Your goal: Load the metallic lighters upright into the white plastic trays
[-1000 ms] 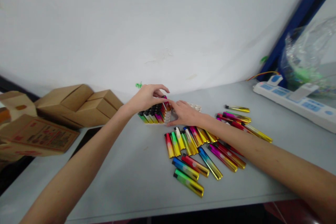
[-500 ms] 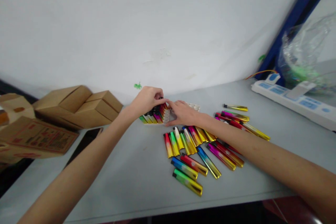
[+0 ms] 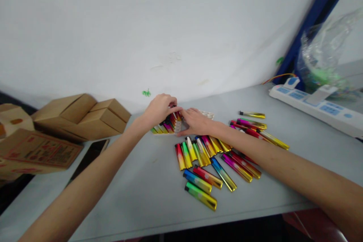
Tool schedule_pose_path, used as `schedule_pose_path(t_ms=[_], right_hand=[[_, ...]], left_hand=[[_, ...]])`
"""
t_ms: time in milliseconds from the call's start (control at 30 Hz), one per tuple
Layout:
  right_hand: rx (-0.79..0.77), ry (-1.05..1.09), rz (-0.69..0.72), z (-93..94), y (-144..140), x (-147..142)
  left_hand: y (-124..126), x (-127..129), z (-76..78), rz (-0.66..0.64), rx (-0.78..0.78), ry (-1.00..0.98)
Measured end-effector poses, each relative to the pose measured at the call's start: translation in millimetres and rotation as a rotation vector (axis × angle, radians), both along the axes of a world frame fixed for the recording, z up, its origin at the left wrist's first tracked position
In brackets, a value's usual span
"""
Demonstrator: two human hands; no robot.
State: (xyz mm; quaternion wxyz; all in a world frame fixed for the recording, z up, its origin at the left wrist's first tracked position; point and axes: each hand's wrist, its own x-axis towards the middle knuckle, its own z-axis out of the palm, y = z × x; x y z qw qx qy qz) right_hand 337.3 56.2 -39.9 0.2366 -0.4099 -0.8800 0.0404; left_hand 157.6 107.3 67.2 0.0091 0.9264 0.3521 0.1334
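Since the earlier frame, the left hand (image 3: 161, 109) has changed its pose: its fingers, spread above the tray a second ago, are now bent in close over the lighter tops, while the right hand (image 3: 195, 121) keeps its place. The left fingers are drawn narrow, but whether they grip a lighter cannot be told, since the hand covers them. The right thumb and forefinger stand wide apart at the white tray (image 3: 177, 127), the forefinger tip right by the left thumb. The lighters in the tray (image 3: 162, 129) stand close together in rows, partly under the left hand, near the wall (image 3: 113, 45). Many loose lighters (image 3: 200, 196), shiny and gold toward one end, lie on the desk (image 3: 136, 189) in front of and beyond the right forearm. One lighter (image 3: 252, 115) lies a little apart, farther back. Brown boxes (image 3: 79, 117) stand at the left, near a dark flat object (image 3: 87, 159). At the right are a white power strip (image 3: 314, 102) and a clear plastic bag (image 3: 323, 53) beside a blue frame (image 3: 309, 22).
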Motion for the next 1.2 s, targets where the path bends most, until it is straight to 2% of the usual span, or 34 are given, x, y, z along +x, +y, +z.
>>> schedule_pose_path(t_ms=[233, 333, 600, 767, 900, 967, 1067, 1133, 1200], right_hand=[[0.025, 0.003, 0.012, -0.8, 0, 0], [0.015, -0.002, 0.003, 0.4, -1, 0], [-0.012, -0.016, 0.002, 2.0, -1, 0], [-0.002, -0.027, 0.009, 3.0, -2, 0], [-0.003, -0.011, -0.006, 5.4, -4, 0], [-0.004, 0.0, -0.009, 5.9, -4, 0], [0.0, 0.007, -0.005, 4.6, -4, 0], [0.006, 0.003, -0.003, 2.8, -3, 0], [0.012, 0.008, -0.002, 1.5, -3, 0]], left_hand=[[1, -3, -2.7, 0.045, 0.061, 0.115], [1, -2, -5.3, 0.068, 0.04, 0.141], [-3, 1, -12.1, 0.161, -0.082, 0.061], [-5, 1, -17.7, 0.18, -0.067, 0.081], [-9, -1, -10.8, 0.169, -0.074, 0.064], [-20, -3, 0.1, 0.16, 0.002, -0.037], [-56, -10, 15.3, 0.209, 0.183, -0.178], [-88, -15, 15.7, 0.255, 0.206, -0.16], [-121, -18, 4.7, 0.285, 0.102, -0.099]])
